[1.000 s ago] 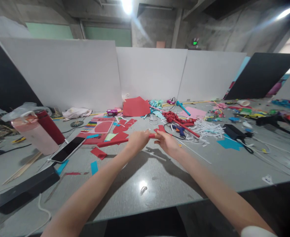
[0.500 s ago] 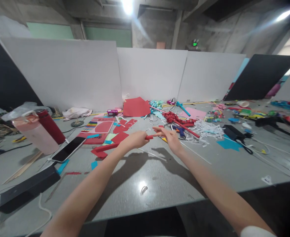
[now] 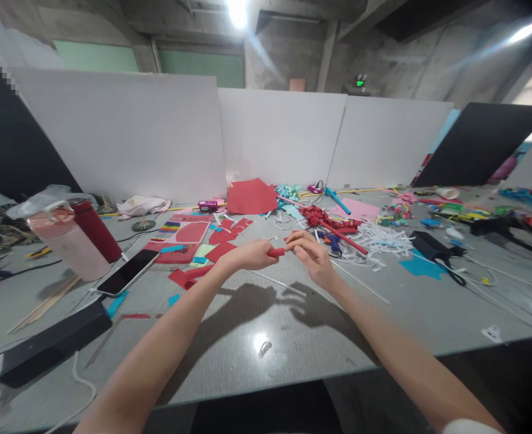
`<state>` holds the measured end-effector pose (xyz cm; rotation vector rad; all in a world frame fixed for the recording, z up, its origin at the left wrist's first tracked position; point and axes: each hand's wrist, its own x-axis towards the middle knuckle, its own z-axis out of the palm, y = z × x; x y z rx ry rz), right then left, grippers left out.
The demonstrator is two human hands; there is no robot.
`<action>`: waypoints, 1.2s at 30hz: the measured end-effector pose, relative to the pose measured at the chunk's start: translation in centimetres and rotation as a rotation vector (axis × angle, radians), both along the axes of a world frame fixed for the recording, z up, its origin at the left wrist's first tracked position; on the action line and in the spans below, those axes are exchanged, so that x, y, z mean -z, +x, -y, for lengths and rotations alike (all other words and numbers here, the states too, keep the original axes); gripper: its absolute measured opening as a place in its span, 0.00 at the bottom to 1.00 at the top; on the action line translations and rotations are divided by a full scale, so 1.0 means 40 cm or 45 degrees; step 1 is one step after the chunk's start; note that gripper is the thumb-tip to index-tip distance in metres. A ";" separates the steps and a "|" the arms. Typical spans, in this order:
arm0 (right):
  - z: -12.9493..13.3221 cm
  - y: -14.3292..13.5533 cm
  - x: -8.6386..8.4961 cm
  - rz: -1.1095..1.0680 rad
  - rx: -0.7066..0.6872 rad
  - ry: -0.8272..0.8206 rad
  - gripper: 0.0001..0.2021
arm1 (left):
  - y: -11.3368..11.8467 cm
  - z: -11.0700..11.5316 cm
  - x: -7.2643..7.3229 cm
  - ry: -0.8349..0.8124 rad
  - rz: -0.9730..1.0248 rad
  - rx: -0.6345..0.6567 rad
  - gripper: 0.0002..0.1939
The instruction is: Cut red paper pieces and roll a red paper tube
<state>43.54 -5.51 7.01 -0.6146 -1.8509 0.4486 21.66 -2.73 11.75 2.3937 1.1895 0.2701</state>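
Note:
Above the middle of the grey table (image 3: pixel 293 337), my left hand (image 3: pixel 250 255) is closed round a thin red paper roll (image 3: pixel 275 252). The roll's short right end sticks out of the fist; its long left part runs down behind my forearm to about (image 3: pixel 193 272). My right hand (image 3: pixel 310 256) is at that right end, with thumb and fingertips pinching or touching the tip. Red paper scraps (image 3: pixel 223 236) lie just beyond both hands.
A phone (image 3: pixel 127 272), a pink bottle (image 3: pixel 69 246) and a dark red flask (image 3: pixel 95 229) stand at the left. A black box (image 3: pixel 49 345) with a cable lies front left. Red sheet (image 3: pixel 250 196), a blue glue gun (image 3: pixel 333 241), white shreds (image 3: pixel 379 238) and white partition boards (image 3: pixel 275 135) fill the back.
My left hand has tilted the red roll, so its left end dropped toward the table. My right hand let go briefly with fingers spread, then closed its fingertips on the roll's tip again.

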 end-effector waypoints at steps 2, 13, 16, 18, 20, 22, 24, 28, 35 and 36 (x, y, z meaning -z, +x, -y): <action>-0.001 0.004 0.005 0.098 -0.041 0.043 0.16 | 0.002 0.006 -0.007 -0.057 -0.009 -0.011 0.18; 0.013 0.002 0.027 0.305 -0.221 0.360 0.16 | -0.024 0.028 -0.027 -0.664 -0.091 0.263 0.22; 0.013 -0.005 0.029 0.228 -0.168 0.284 0.16 | -0.011 0.025 -0.021 -0.466 -0.061 0.163 0.21; 0.011 -0.010 0.032 0.181 -0.142 0.203 0.17 | 0.000 0.023 -0.014 -0.351 -0.065 0.096 0.20; 0.008 -0.013 0.034 0.145 -0.128 0.131 0.18 | 0.008 0.019 -0.007 -0.271 -0.056 0.066 0.19; 0.006 -0.015 0.034 0.119 -0.114 0.087 0.18 | 0.012 0.016 0.001 -0.187 -0.028 0.064 0.18; 0.004 -0.016 0.032 0.104 -0.086 0.063 0.19 | 0.014 0.013 0.009 -0.088 -0.008 0.059 0.17; 0.000 -0.019 0.028 0.108 -0.033 0.034 0.20 | 0.015 0.009 0.023 0.095 -0.029 0.000 0.16; -0.009 -0.031 0.033 -0.006 0.010 -0.083 0.21 | 0.021 0.005 0.045 0.449 -0.129 -0.091 0.14; -0.011 -0.033 0.035 -0.028 0.013 -0.111 0.21 | 0.023 0.006 0.046 0.488 -0.161 -0.113 0.14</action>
